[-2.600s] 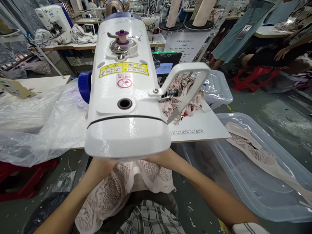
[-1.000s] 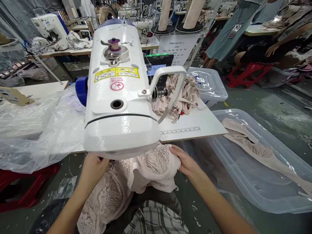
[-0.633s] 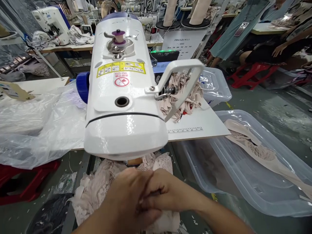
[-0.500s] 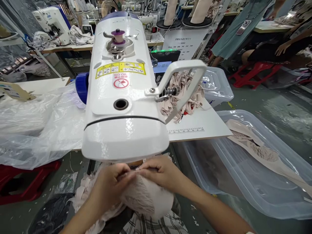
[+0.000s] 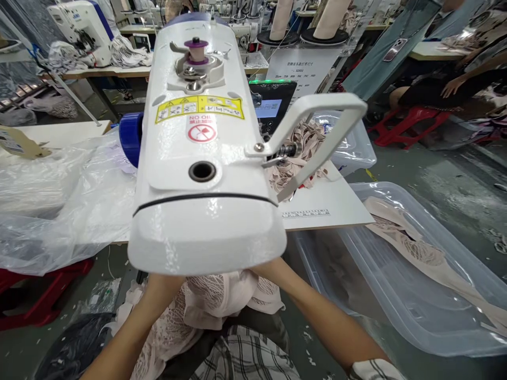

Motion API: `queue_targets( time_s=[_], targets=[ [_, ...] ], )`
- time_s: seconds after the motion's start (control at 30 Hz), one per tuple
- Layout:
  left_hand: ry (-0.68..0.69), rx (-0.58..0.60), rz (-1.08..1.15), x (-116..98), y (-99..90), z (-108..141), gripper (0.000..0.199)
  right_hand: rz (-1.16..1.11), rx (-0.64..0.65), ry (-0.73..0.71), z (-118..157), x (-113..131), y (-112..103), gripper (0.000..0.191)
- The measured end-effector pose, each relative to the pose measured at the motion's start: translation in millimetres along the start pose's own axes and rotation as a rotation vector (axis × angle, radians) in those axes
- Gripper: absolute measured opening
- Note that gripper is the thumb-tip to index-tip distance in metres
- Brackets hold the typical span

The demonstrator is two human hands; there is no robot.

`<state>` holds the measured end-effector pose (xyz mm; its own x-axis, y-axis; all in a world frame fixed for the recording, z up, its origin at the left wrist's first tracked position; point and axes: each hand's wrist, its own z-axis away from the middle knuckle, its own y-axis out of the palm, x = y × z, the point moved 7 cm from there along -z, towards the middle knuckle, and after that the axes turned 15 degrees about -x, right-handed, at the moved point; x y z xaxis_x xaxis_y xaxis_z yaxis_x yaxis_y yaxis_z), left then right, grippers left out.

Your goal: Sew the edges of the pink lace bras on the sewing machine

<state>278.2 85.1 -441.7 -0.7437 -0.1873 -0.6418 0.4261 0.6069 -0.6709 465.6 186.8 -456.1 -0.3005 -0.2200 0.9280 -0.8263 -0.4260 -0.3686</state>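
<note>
A white sewing machine [image 5: 206, 227] fills the middle of the view, its head pointing toward me. Beige lace fabric [image 5: 209, 298] hangs below the machine head and spreads over my lap. My left hand [image 5: 168, 282] reaches under the head at the fabric's left side; only its wrist end shows. Likewise my right hand [image 5: 267, 268] is under the head at the right, above the fabric. The machine hides the fingers of both hands, so what they hold cannot be seen.
Beige strips [image 5: 304, 142] lie heaped on the white table [image 5: 336, 206]. A clear plastic bin [image 5: 392, 285] with beige pieces stands at the right. Plastic bags [image 5: 91, 195] cover the left side. A seated person's hand [image 5: 453, 87] shows at the upper right.
Both hands have moved forward under the machine head, carrying the fabric's upper edge out of sight. The view has shifted slightly, so the machine head looks larger.
</note>
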Motion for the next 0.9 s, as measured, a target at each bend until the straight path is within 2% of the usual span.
queue_targets(
  time_s=[0.13, 0.23, 0.3, 0.37, 0.4, 0.47, 0.57, 0.67, 0.8, 0.9],
  targets=[
    [0.045, -0.004, 0.028, -7.3, 1.3, -2.5, 0.071, -0.045, -0.005, 0.003, 1.1, -6.9, 2.9, 0.044],
    [0.071, 0.009, -0.009, -4.8, 0.3, -3.1, 0.062, -0.078, -0.013, -0.009, 4.9, -19.5, 5.0, 0.043],
    [0.05, 0.026, -0.05, 6.1, -0.8, 4.1, 0.049, -0.103, -0.013, -0.003, 9.1, -29.7, 4.9, 0.043],
    [-0.003, 0.009, -0.047, 22.8, -2.1, 21.0, 0.038, -0.127, -0.008, 0.019, 14.2, -40.3, 3.6, 0.045],
    [-0.034, -0.003, -0.017, 31.9, -1.4, 33.3, 0.039, -0.139, -0.007, 0.033, 16.7, -45.4, 2.7, 0.047],
    [-0.088, 0.007, 0.098, 48.1, 5.9, 63.9, 0.055, -0.166, -0.013, 0.057, 21.5, -54.5, 0.0, 0.048],
    [-0.093, 0.136, 0.263, 60.9, 29.8, 113.0, 0.076, -0.203, -0.027, 0.088, 27.8, -65.0, -3.5, 0.048],
    [-0.066, 0.193, 0.286, 69.0, 50.6, 146.8, 0.086, -0.2, -0.039, 0.095, 33.7, -71.5, -5.7, 0.049],
    [-0.034, 0.12, 0.144, 85.7, 63.1, 164.4, 0.062, -0.175, -0.054, 0.104, 41.2, -78.8, -9.0, 0.051],
    [-0.089, 0.132, 0.141, 97.8, 65.3, 169.5, 0.048, -0.163, -0.054, 0.091, 45.0, -81.0, -10.9, 0.051]
  ],
)
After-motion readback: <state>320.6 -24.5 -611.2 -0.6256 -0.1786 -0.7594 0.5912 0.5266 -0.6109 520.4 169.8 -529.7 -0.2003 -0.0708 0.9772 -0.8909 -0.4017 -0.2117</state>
